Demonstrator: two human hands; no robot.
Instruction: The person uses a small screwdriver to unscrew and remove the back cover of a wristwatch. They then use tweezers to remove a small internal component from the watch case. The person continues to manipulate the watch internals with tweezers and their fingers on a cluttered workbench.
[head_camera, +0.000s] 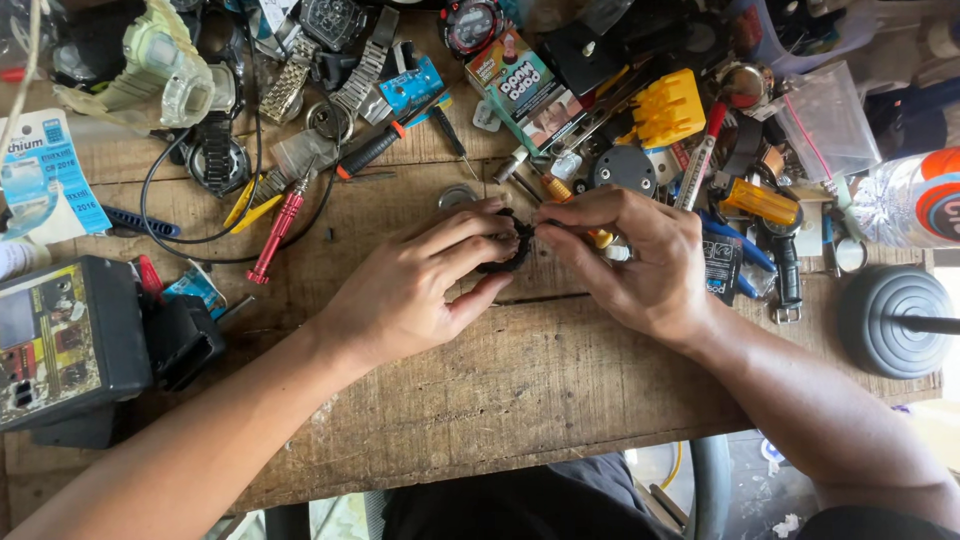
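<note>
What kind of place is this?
Most likely a watch repair bench. Both hands, left hand and right hand, hold a small black watch part over a worn wooden table crowded with metal watch bands, a red screwdriver and wristwatches.

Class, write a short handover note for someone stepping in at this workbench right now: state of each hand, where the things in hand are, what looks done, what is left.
Left hand: fingers closed on a small black watch part, held just above the wooden bench.
Right hand: fingertips pinching the same part from its right side.
Nearby: red screwdriver to the left, yellow-handled tool to the right, metal watch bands at the back.
Done: part picked up and held in both hands.
Left: cannot tell how far the work on it has got; the fingers hide most of it.
</note>
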